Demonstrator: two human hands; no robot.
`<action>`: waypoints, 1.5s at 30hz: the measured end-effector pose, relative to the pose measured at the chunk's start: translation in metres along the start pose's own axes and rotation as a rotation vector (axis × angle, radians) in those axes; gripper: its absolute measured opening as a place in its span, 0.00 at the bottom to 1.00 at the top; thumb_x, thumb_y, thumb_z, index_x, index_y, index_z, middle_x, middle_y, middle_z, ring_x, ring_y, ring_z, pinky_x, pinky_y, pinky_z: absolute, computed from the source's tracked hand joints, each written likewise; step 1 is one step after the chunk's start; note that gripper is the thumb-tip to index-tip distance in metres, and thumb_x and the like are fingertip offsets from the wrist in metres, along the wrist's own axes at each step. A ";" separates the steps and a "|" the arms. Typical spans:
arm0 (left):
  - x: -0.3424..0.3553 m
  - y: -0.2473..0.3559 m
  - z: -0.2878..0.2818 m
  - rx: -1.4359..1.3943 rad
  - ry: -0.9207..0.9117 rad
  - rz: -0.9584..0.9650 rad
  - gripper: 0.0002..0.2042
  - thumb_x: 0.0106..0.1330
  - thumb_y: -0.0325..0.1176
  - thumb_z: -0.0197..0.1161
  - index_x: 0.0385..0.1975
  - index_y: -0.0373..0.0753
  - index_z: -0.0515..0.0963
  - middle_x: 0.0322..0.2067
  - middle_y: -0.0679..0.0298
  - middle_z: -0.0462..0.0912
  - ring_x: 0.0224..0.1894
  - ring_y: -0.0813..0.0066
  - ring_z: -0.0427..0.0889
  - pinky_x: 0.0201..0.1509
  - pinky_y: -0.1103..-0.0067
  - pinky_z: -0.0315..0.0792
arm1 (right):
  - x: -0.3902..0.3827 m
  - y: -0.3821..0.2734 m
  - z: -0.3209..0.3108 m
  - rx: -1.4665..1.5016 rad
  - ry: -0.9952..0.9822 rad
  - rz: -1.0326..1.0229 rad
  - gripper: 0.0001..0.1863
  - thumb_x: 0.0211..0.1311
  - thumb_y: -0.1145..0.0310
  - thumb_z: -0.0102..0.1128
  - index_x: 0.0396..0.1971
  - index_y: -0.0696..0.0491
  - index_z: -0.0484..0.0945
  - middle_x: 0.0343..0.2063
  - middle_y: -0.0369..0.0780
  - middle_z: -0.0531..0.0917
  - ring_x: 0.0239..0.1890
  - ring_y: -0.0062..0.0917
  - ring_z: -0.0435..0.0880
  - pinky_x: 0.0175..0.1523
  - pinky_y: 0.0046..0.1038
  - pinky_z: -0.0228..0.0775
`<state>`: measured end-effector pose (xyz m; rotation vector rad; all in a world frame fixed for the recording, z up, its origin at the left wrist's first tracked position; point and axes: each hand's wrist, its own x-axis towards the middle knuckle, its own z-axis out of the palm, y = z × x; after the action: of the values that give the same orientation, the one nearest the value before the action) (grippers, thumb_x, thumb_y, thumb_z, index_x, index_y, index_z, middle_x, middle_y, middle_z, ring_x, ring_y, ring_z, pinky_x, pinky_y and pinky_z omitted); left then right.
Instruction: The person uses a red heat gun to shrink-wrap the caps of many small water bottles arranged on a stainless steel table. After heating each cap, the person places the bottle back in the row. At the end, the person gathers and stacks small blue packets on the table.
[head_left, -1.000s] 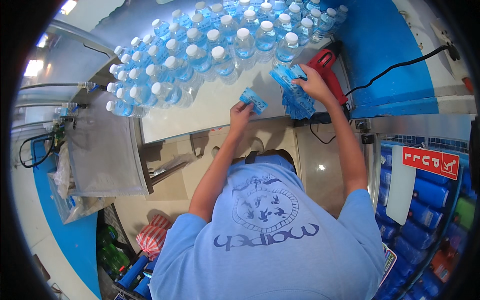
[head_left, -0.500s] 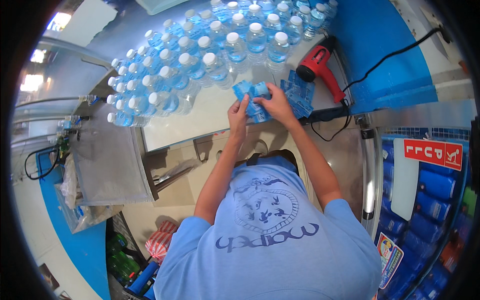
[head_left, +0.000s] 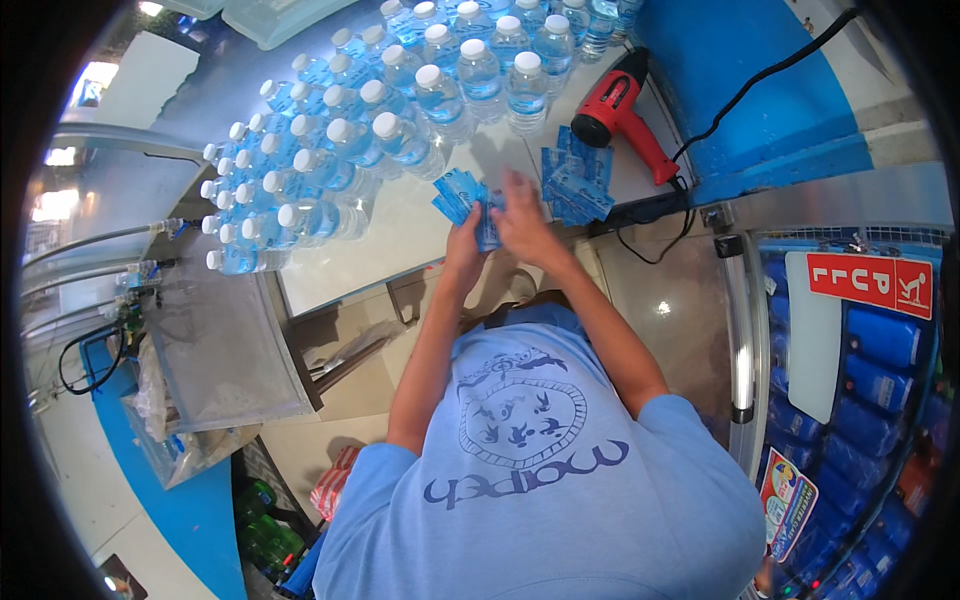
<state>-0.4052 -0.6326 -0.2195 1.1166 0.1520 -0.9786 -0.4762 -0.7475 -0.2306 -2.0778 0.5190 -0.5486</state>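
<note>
My left hand (head_left: 464,250) is closed on a small fanned bunch of blue printed plastic labels (head_left: 458,193), just above the front edge of the white tabletop. Right beside them is my right hand (head_left: 526,228), its fingers smeared by motion; whether they grip a label I cannot tell. A loose pile of similar blue labels (head_left: 578,188) lies on the table to the right of my hands. Beyond my hands stand many small clear water bottles (head_left: 440,100) with white caps and blue labels, in packed rows.
A red heat gun (head_left: 625,115) lies at the table's right end, its black cord (head_left: 765,85) running up the blue wall. To the left is a metal-sided bench (head_left: 220,340) with hoses. A glass-door cooler (head_left: 850,400) with blue containers stands at the right.
The label bunch, earlier spread between both hands, now sits mainly in my left hand. My right hand has lifted its fingers and blurs with motion. The whole view has shifted slightly.
</note>
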 end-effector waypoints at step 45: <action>0.035 0.001 0.037 0.259 -0.241 0.106 0.22 0.75 0.37 0.62 0.65 0.34 0.73 0.53 0.59 0.83 0.50 0.70 0.82 0.59 0.71 0.79 | 0.028 0.082 -0.136 0.426 -0.064 0.307 0.23 0.62 0.71 0.71 0.57 0.59 0.79 0.43 0.38 0.87 0.44 0.21 0.83 0.54 0.28 0.75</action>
<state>-0.3967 -0.6831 -0.2206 1.2181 -0.2330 -1.0485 -0.5422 -0.8944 -0.2272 -1.5710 0.6111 -0.3719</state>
